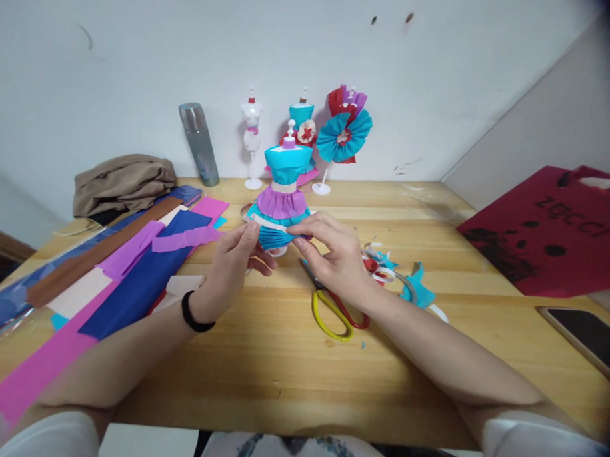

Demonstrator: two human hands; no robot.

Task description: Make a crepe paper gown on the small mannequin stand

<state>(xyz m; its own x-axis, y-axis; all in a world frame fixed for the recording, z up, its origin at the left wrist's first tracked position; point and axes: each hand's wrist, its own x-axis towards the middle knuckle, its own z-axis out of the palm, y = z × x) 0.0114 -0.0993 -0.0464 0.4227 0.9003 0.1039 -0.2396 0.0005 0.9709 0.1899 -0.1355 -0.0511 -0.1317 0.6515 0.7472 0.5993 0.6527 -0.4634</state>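
Between my hands is a pleated blue strip of crepe paper [274, 239] with a white band [269, 222] along its upper edge. My left hand [243, 249] pinches its left end between thumb and fingers. The thumb and forefinger of my right hand [330, 247] close on the right end. Right behind the strip stands a small dress-form mannequin [289, 164] in a blue bodice, a pale waistband and a purple ruffle over blue paper. Scissors [333, 314] with yellow and red handles lie under my right hand, their blades partly hidden.
Coloured paper sheets [151, 280] cover the table's left side. Behind stand a flask [199, 145], a bare mannequin [252, 134] and two decorated ones [344, 130]. Paper scraps and tape [412, 288] lie right of my hand, then a red bag [545, 233] and a phone [589, 342].
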